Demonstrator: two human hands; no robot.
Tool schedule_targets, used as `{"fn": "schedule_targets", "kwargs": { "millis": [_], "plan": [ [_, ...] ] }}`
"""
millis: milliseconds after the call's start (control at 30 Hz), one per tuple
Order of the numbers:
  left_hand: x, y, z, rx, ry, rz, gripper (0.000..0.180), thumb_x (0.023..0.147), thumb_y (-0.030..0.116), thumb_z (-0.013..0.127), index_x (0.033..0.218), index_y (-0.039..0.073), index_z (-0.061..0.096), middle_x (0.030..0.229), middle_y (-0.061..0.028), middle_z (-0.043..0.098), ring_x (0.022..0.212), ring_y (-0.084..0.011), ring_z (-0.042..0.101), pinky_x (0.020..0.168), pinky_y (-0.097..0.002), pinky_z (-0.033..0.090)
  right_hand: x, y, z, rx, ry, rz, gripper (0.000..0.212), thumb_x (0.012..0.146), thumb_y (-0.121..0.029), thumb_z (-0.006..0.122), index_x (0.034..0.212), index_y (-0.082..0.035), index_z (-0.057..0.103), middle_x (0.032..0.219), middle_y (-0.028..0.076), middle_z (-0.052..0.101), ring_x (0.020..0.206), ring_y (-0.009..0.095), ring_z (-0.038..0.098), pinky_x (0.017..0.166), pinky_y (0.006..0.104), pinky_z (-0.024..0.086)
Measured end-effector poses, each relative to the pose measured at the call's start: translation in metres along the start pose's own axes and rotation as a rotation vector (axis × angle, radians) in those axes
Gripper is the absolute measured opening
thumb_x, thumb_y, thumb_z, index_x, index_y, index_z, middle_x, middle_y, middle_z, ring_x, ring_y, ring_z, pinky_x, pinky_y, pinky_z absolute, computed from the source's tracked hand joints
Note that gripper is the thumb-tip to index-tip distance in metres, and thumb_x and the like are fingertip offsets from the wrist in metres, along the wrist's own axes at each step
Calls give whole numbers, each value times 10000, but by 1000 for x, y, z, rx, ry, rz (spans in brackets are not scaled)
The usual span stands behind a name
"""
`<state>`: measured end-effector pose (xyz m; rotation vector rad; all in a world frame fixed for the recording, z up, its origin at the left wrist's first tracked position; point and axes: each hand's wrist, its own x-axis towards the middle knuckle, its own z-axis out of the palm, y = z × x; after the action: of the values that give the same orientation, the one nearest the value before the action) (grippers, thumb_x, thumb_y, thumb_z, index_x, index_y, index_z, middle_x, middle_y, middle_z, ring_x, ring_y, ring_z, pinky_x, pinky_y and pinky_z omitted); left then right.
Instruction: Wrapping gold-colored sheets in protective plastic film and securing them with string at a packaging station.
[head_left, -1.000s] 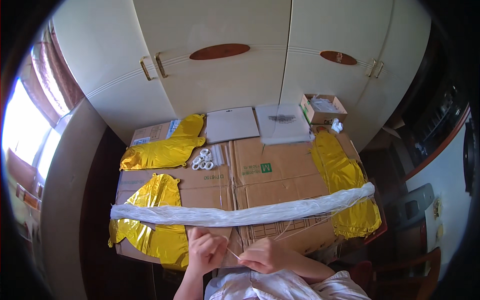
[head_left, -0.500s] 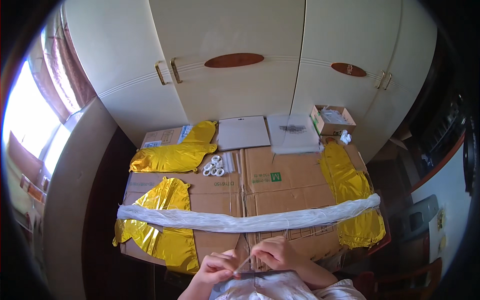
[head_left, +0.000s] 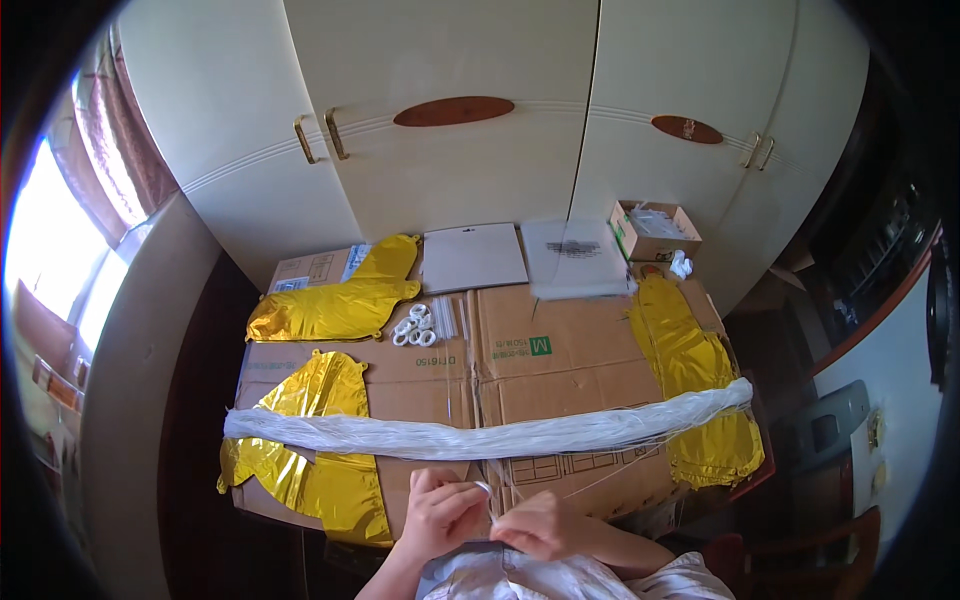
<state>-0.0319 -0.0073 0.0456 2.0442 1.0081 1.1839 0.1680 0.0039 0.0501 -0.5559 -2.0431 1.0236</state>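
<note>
My left hand (head_left: 440,512) and my right hand (head_left: 538,525) are close together at the table's near edge, both with curled fingers. A thin white ribbon (head_left: 485,488) bends out by the fingertips of my left hand and runs down toward my right; its ends are hidden in the fingers. Just beyond lies a long bundle of white strings (head_left: 480,441), stretched across the table from left to right. Its left end rests over a flat gold foil balloon (head_left: 340,480), its right end over another gold balloon (head_left: 690,350).
Cardboard (head_left: 560,385) covers the table. Farther back are a third gold balloon (head_left: 340,312), white ribbon rolls (head_left: 413,326), thin clear strips (head_left: 445,317), a grey-white board (head_left: 474,258), a clear plastic packet (head_left: 575,265) and an open box (head_left: 655,240). Cabinet doors (head_left: 450,170) stand behind.
My left hand has risen and turned, its fingers now higher, with the ribbon curving at its fingertips. My right hand has dropped slightly and moved a little left. The whole view has shifted slightly.
</note>
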Motion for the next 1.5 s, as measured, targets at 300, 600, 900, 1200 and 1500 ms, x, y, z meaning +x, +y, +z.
{"fn": "schedule_targets", "kwargs": {
  "millis": [300,600,900,1200,1500],
  "plan": [
    [11,11,0,243,54,1,61,675,25,615,722,20,653,745,-80,656,750,-210,527,732,-328,367,-10,3,3,41,-87,5,46,811,-126,614,820,-81,623,712,83,635,582,239,626,512,322,489],
    [12,15,-1,248,88,-39,75,680,30,590,714,41,657,723,-51,646,719,-186,520,740,-321,377,-10,0,6,118,-97,-1,55,840,-87,579,851,-55,622,663,86,609,551,250,605,482,332,456],
    [5,3,-5,-149,87,-88,120,695,73,598,777,24,672,730,-63,657,711,-183,511,717,-332,373,-3,-2,1,29,-78,37,62,848,-132,587,851,-71,597,648,121,578,570,285,596,488,355,447],
    [4,5,-2,-107,11,1,81,735,63,622,799,34,662,778,-52,654,762,-201,544,728,-325,371,-7,2,6,-9,-60,71,52,823,-105,604,843,-61,623,685,80,629,596,222,637,523,316,490],
    [5,4,0,-37,132,-42,184,681,-18,647,850,46,678,829,-32,676,704,-206,534,723,-304,395,-10,7,12,-115,-40,21,72,843,-133,593,861,-64,590,647,97,586,560,255,605,490,337,457]
  ]
}}
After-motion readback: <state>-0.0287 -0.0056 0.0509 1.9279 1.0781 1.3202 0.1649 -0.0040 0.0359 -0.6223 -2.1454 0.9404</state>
